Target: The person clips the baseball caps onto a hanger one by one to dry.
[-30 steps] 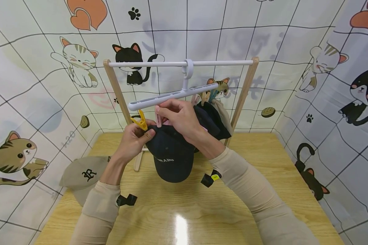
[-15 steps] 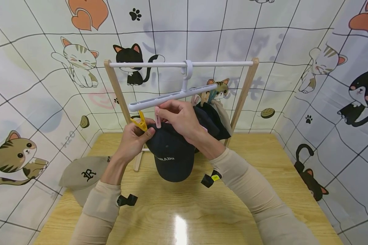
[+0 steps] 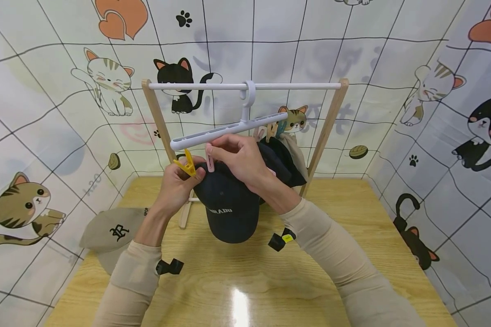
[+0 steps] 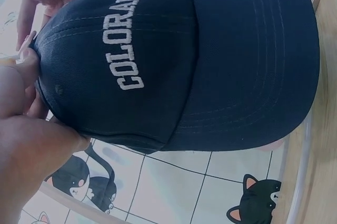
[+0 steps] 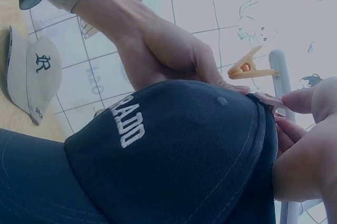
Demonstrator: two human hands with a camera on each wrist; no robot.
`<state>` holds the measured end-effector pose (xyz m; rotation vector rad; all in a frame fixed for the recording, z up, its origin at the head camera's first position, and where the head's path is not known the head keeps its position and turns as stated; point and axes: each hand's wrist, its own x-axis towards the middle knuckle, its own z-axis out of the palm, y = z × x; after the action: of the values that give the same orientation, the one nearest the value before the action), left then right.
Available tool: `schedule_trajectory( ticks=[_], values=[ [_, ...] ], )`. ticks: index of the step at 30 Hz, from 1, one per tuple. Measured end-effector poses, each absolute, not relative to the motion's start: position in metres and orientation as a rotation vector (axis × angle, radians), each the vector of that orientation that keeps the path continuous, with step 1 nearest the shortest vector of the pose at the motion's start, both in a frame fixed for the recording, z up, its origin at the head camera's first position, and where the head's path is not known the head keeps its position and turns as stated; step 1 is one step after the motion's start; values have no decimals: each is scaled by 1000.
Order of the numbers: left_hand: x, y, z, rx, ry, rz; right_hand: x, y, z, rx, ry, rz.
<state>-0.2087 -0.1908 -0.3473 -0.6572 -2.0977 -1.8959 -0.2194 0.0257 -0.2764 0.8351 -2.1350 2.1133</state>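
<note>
A dark navy baseball cap (image 3: 233,222) with white "COLORADO" lettering (image 4: 124,37) hangs crown up and brim down below the light purple hanger (image 3: 229,131). My left hand (image 3: 173,188) grips the cap's upper left edge between thumb and fingers. With thumb and fingers, my right hand (image 3: 245,161) pinches a pink clothespin (image 3: 210,161) whose lower end sits at the cap's top edge. A yellow clothespin (image 3: 187,164) dangles from the hanger's left end, just above my left hand. In the right wrist view, the pink clothespin (image 5: 268,100) meets the cap's rim. My right fingertips are partly hidden behind the cap.
The hanger hooks over the white bar (image 3: 298,86) of a wooden-legged rack (image 3: 327,131). Several hats, including a black one and a beige one (image 3: 295,152), hang from its right side. A beige cap (image 3: 110,231) lies at the table's left, partly behind my left forearm.
Both hands keep their holds at the cap's top edge. The hanger's left end and the pink clothespin sit very slightly lower, and the head view has shifted a little.
</note>
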Motion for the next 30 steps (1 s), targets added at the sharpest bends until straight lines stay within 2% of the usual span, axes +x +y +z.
schedule_trajectory(
  ticks=[7,30],
  values=[
    [-208,-191,-344,-612,-2115,-1902,-219,26,-276,839,-2160,2067],
    [-209,-197,-346,-697,-2137,-1884,-220,37,-275,933,-2273,1984]
  ],
)
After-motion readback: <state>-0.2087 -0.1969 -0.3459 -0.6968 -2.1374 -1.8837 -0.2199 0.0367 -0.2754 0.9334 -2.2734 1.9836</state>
